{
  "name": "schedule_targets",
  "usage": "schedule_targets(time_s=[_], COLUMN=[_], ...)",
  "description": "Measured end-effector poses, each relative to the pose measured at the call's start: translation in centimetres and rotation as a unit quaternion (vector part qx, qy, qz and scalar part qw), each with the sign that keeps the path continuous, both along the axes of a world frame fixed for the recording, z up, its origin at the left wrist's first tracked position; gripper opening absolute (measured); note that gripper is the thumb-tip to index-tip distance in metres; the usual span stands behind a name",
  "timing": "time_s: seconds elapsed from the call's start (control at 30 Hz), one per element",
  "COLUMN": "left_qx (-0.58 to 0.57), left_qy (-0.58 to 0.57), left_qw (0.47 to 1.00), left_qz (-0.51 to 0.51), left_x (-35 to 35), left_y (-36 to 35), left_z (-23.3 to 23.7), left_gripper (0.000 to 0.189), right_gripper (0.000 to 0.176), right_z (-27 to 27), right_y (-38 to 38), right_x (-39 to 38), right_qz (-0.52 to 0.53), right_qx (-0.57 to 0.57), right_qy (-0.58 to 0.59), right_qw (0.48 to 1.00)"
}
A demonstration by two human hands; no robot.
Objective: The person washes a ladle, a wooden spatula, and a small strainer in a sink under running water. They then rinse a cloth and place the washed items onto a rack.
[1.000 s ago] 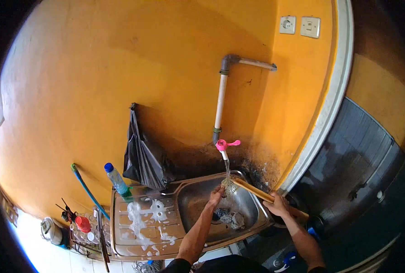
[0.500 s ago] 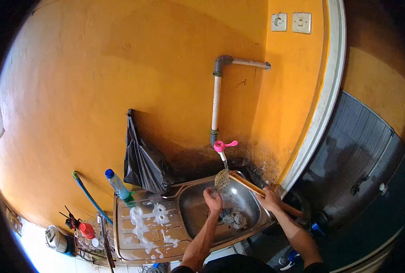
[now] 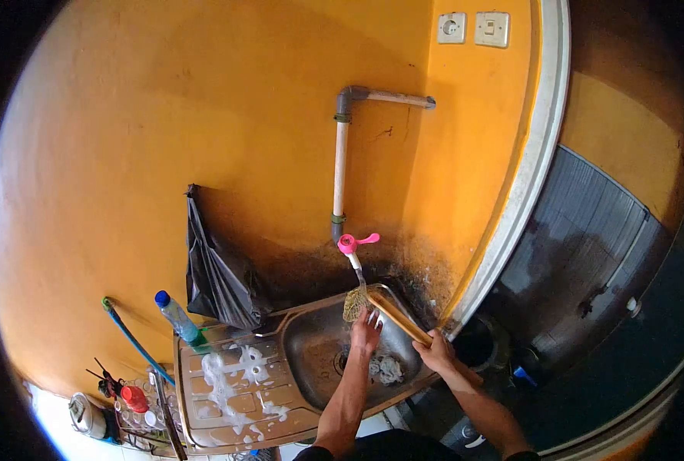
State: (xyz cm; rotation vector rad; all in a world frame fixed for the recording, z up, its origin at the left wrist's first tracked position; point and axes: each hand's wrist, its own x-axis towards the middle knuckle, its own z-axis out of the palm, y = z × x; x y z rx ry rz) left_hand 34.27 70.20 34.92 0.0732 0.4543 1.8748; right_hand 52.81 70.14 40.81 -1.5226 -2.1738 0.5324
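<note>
A wire skimmer (image 3: 355, 304) with a long bamboo handle is tilted over the sink, its mesh head right under the running tap (image 3: 349, 247). My right hand (image 3: 435, 353) is wrapped round the handle's lower part. Just below the mesh, my left hand (image 3: 366, 330) has its fingers stretched up and apart, fingertips right at the handle near the head. Below them, in the steel sink (image 3: 299, 357), lies a crumpled grey scrubbing clump (image 3: 389, 370).
Soap foam (image 3: 217, 384) covers parts of the drainboard left of the basin. A clear bottle with a blue cap (image 3: 177, 316) stands at its back edge, beside a hanging black plastic bag (image 3: 219, 276). Glasses with a red cup (image 3: 134, 399) are at the lower left.
My left hand has moved from beside the mesh to the handle near it, its fingers now stretched out. The skimmer stays under the tap. The whole view has shifted slightly.
</note>
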Motion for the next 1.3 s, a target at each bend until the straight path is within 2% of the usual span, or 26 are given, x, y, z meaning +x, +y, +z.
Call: schedule_targets(time_s=[0.13, 0.2, 0.27, 0.33, 0.43, 0.57, 0.63, 0.67, 0.7, 0.73, 0.77, 0.83, 0.87, 0.93, 1.17, 1.23, 1.3], left_qx=[-0.048, -0.052, -0.056, -0.08, -0.128, -0.19, -0.356, -0.357, -0.305, -0.244, -0.246, -0.286, -0.286, -0.306, -0.27, -0.261, -0.259], left_qy=[-0.028, -0.035, -0.044, -0.022, 0.032, 0.098, 0.263, 0.263, 0.378, 0.482, 0.482, 0.595, 0.596, 0.641, 0.711, 0.756, 0.767], left_qw=[0.998, 0.998, 0.997, 0.997, 0.991, 0.975, 0.896, 0.895, 0.859, 0.796, 0.795, 0.681, 0.681, 0.64, 0.593, 0.541, 0.534], left_qz=[0.015, 0.005, -0.004, -0.009, -0.023, -0.052, 0.043, 0.044, 0.16, 0.272, 0.272, 0.316, 0.316, 0.293, 0.264, 0.26, 0.242], left_x=[0.4, 0.3, 0.3, 0.4, 1.0, 0.5, 0.8, 0.7, 0.3, 0.0, 0.1, 0.4, 0.3, 0.1, -0.7, -0.8, -1.0], left_y=[1.3, 1.9, 2.4, 2.6, 0.5, -0.3, -1.1, -0.8, -0.2, 0.3, -0.2, -1.5, -1.4, -1.3, -1.2, -1.4, -1.1], left_z=[-0.9, -1.8, -2.5, -2.9, -0.2, -0.9, 0.7, -0.3, -1.8, -3.3, -2.4, 0.7, 0.9, 1.0, 0.4, 1.1, 1.4], left_gripper=[0.028, 0.025, 0.022, 0.022, 0.024, 0.024, 0.019, 0.019, 0.016, 0.012, 0.012, 0.012, 0.012, 0.012, 0.015, 0.014, 0.013], right_gripper=[0.046, 0.045, 0.044, 0.044, 0.042, 0.041, 0.04, 0.041, 0.041, 0.041, 0.039, 0.037, 0.037, 0.036, 0.033, 0.033, 0.034], right_z=[-1.1, -1.8, -1.3, -1.2, -1.6, -1.2, -1.0, -0.9, -0.9, -0.9, -0.9, -0.5, 0.1, 0.4, 0.3, 1.1, 1.4], right_y=[0.0, -0.1, -0.3, -0.4, 0.1, 0.6, 0.8, 0.8, 0.9, 0.9, 0.9, 0.8, 0.4, 0.3, 1.0, 0.9, 1.0], right_x=[0.2, 0.1, 0.3, 0.4, 0.5, 0.5, 0.4, 0.3, 0.2, 0.2, 0.2, 0.0, -0.1, -0.1, 0.1, 0.0, 0.0], right_qz=[-0.002, -0.005, 0.0, 0.008, -0.006, 0.012, 0.01, 0.009, 0.009, 0.011, 0.015, 0.019, 0.017, 0.014, -0.004, -0.009, -0.004], right_qx=[0.02, 0.115, 0.123, 0.131, 0.174, 0.241, 0.256, 0.254, 0.252, 0.252, 0.267, 0.284, 0.266, 0.248, 0.234, 0.225, 0.2], right_qy=[0.022, 0.04, 0.033, 0.027, 0.017, 0.013, -0.007, -0.012, -0.017, -0.016, -0.003, 0.01, 0.002, -0.006, -0.024, -0.025, -0.035], right_qw=[1.0, 0.993, 0.992, 0.991, 0.985, 0.97, 0.967, 0.967, 0.967, 0.968, 0.963, 0.959, 0.964, 0.969, 0.972, 0.974, 0.979])
